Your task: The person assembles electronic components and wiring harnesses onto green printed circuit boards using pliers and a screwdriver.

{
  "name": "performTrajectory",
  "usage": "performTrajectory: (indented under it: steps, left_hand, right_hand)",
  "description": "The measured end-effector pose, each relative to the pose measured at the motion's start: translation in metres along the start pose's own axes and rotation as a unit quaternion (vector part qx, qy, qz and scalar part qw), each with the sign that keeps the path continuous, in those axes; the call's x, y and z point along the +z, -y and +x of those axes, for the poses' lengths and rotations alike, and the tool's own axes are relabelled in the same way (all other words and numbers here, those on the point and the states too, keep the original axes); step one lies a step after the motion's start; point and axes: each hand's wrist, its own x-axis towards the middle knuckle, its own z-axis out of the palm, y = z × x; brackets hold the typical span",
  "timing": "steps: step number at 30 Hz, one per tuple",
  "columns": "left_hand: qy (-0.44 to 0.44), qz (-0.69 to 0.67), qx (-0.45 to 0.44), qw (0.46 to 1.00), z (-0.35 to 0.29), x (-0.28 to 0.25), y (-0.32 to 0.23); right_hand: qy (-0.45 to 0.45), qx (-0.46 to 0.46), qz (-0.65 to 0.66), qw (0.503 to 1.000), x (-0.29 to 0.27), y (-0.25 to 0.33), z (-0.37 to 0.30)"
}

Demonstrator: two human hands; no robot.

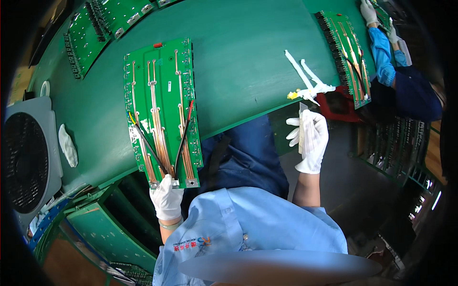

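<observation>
In front of me a long green circuit board [164, 95] has its near end at the table's edge. Copper-coloured strips run along it, with black wires on both sides and yellow and red wire ends. My gloved left hand [167, 199] grips the board's near edge; the fingers underneath are hidden. Out past the table edge, my gloved right hand [312, 140] is closed around a flat pale tool [301, 131] with a grey blade-like tip pointing away from me. Just beyond that tip lies a bundle of white strips [312, 86] with a yellow patch.
A second wired board [350, 59] lies at the right, near a co-worker's gloved hands [369, 13] and blue sleeves. More green boards [88, 40] lie at the far left. A grey fan [28, 157] and a crumpled white glove or cloth [67, 145] are on the left.
</observation>
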Motion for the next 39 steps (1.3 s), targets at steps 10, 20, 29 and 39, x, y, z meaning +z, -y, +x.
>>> performTrajectory:
  steps: [10,20,29,39]
  left_hand:
    - [-0.055,-0.608,-0.492,0.620,-0.007,0.006,-0.012]
    - [-0.053,-0.730,-0.421,0.535,0.019,-0.002,-0.014]
    - [-0.086,-0.714,-0.443,0.536,0.013,-0.009,0.001]
    - [-0.125,-0.664,-0.479,0.560,0.015,-0.009,0.003]
  right_hand:
    - [-0.018,0.053,-0.100,0.993,0.003,0.004,0.021]
    - [-0.011,0.103,-0.083,0.991,0.004,0.007,0.025]
    - [0.021,0.162,-0.033,0.986,0.001,0.009,0.028]
    - [0.039,0.168,0.008,0.985,-0.001,0.004,0.027]
